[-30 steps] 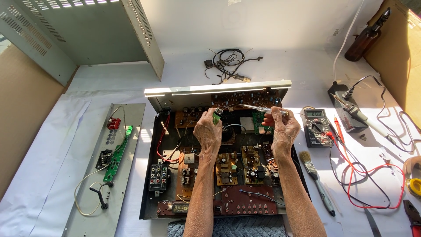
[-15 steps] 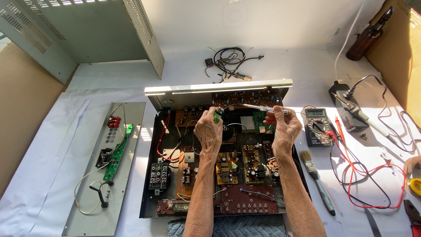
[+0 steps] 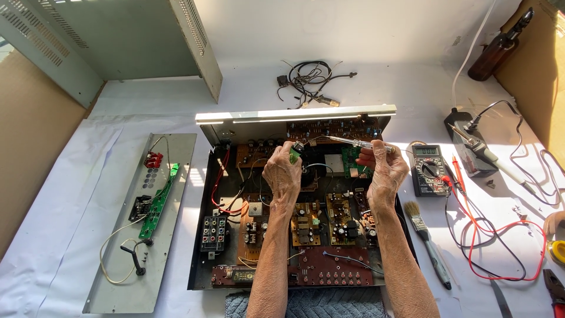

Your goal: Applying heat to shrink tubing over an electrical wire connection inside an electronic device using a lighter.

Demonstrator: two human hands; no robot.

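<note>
Two hands over chassis (image 3: 203,247), left fingers (image 3: 292,154) pinching possibly green part (image 3: 294,155)

On the left of the white-covered table (image 3: 76,194) we see a grey metal panel (image 3: 120,282) lying flat, with a green circuit strip (image 3: 158,203), a red connector block (image 3: 154,159) and loose wires on it. Behind it stands a grey vented cover (image 3: 112,35). A tangle of black cables (image 3: 309,79) lies at the back. To the right we find a multimeter (image 3: 428,169) with red and black leads (image 3: 500,247), a small brush (image 3: 426,241), a brown bottle (image 3: 500,50), and red-handled pliers (image 3: 554,287) at the edge
</note>
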